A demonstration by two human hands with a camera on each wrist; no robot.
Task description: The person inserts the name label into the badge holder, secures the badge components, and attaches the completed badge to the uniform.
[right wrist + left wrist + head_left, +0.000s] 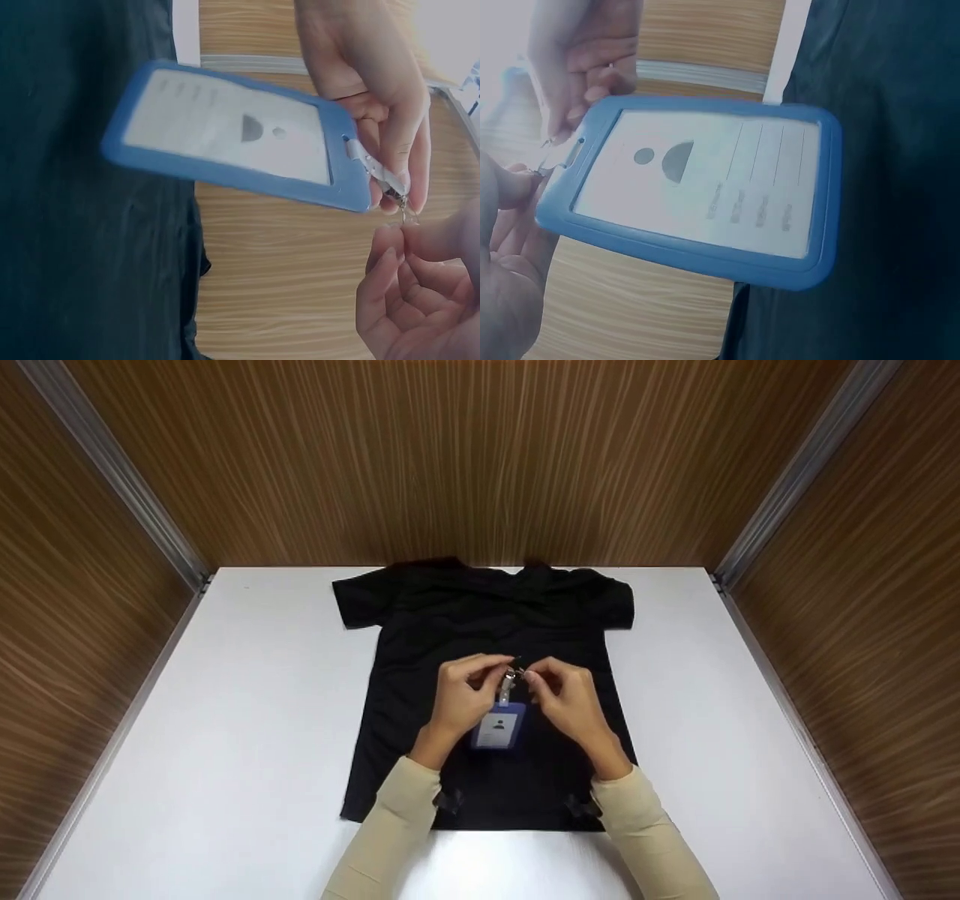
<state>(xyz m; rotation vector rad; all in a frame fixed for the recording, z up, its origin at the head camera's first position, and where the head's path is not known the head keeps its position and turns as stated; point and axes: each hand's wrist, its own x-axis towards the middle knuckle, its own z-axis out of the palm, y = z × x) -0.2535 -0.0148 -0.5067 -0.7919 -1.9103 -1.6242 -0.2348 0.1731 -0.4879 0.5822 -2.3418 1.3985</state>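
Observation:
A blue-framed ID badge holder [496, 733] hangs over the black T-shirt [487, 622] from a short clear strap [367, 161] with a small metal clip [395, 193] at its top. My left hand [465, 697] pinches the metal clip at the strap's end between thumb and fingertips. Opposite it, my right hand [570, 701] pinches a thin metal wire piece [405, 214] on that clip, the other fingers curled below. Both hands' fingertips almost meet over the shirt. The white card [697, 180] in the holder shows a grey person icon and several lines.
The T-shirt lies spread on a white table [247, 697], its collar and sleeves toward the back edge. Wood-grain panels [465, 465] stand behind and on both sides, with metal strips [112, 472] along the corners.

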